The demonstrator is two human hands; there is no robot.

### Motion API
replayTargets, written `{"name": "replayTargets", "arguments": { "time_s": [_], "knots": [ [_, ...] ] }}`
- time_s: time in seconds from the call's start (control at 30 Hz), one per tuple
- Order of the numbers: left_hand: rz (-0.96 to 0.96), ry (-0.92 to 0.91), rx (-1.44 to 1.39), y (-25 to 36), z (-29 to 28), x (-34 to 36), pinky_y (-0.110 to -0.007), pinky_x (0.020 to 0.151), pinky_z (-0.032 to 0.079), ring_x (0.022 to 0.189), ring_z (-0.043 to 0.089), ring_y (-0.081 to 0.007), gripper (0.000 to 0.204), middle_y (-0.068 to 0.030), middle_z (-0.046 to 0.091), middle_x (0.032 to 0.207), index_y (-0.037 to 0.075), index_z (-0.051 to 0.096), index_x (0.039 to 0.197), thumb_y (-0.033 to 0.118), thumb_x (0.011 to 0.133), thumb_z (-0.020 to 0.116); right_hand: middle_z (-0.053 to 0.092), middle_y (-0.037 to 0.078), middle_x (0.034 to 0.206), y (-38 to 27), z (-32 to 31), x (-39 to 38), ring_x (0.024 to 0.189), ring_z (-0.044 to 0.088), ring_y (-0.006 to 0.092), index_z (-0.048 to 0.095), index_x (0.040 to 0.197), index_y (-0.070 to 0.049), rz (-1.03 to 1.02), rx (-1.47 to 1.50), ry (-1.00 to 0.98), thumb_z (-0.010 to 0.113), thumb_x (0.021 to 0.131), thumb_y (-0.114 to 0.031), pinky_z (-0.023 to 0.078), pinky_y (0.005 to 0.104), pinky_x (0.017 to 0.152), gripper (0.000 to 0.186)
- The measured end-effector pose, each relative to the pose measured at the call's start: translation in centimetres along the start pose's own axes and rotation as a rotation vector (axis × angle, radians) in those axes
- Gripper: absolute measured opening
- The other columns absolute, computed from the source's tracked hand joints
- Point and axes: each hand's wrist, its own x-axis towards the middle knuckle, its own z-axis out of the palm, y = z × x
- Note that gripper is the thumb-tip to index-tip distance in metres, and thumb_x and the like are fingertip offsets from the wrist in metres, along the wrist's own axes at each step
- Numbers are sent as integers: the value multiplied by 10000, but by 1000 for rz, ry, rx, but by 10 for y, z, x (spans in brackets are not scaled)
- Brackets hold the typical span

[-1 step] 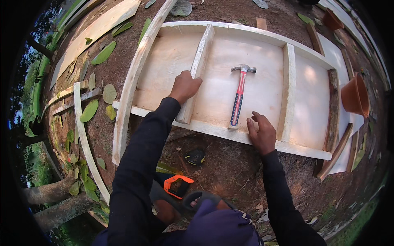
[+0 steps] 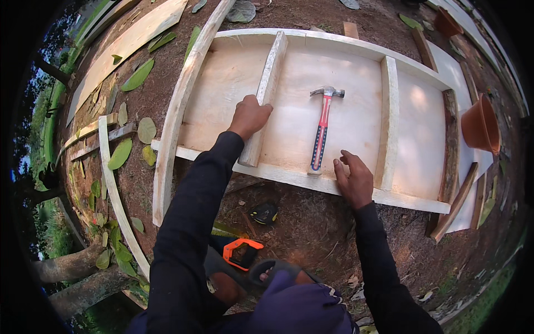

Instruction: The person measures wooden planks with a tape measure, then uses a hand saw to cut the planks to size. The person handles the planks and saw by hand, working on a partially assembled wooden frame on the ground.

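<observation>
In the head view, a claw hammer lies on plywood. Left of it, the left hand closes its fingers over a wooden crosspiece; right of it, the right hand is empty, fingers half-curled.

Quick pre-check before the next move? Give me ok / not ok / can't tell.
1. Left hand grips the crosspiece: ok.
2. Crosspiece fastened to the front rail: cannot tell, no fastener is discernible at its near end.
3. Claw hammer within reach: ok, it lies on the panel between the two hands, head pointing away from the person.
4. Right hand clear of the hammer: ok, it is apart from the handle, by the front rail.
5. Foot space clear: not ok, I'd say; an orange-and-black saw handle lies close to the sandal.
</observation>
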Motion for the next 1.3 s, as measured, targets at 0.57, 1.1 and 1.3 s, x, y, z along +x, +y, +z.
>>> {"name": "replayTargets", "arguments": {
  "time_s": [0.57,1.1,1.3],
  "knots": [
    [25,-44,-34,5,40,16,-514,981,511,1096,645,-529,502,-411,639,1145,-146,553,1124,306,922,637,749,150,918,0,4,4,838,730,311,723,1092,-8,34,-143,-13,701,944,-251,579,407,746,285],
    [171,82,24,-2,68,11,-520,974,460,1114,530,-470,426,-314,532,1149,-128,535,1086,266,962,641,735,159,880,-2,4,5,803,720,317,715,1071,4,91,-164,-5,713,931,-215,570,415,729,260],
    [149,62,-3,1,65,11,-521,979,459,1131,517,-460,418,-297,511,1156,-128,513,1094,242,956,648,730,151,855,-7,4,9,766,716,304,717,1062,1,110,-163,-9,720,923,-195,571,406,688,241]
  ]
}}
